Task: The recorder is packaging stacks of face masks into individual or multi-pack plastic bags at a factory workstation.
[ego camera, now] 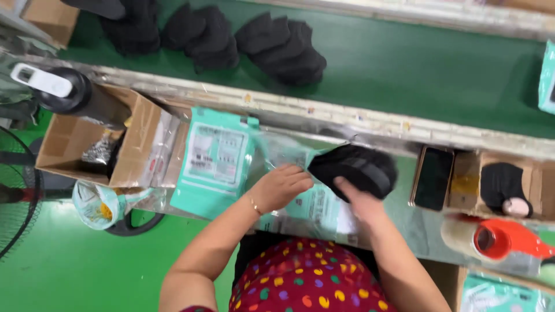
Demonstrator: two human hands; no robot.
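A folded black garment [354,167] is gripped from below by the right hand [359,203], just past its fingertips and beside the conveyor's near edge [370,124]. A clear teal-printed bag [300,196] is pinned flat under the left hand [280,186], fingers spread narrow. Left of that hand a stack of teal packets [214,162] is laid; beyond it, a cardboard box [104,144].

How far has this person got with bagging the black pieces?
Done: nothing sealed shows. In hand: the right hand pushes a black bundle into a teal-and-clear pouch that the left hand steadies. Left: black piles on the green belt, spare pouches alongside.
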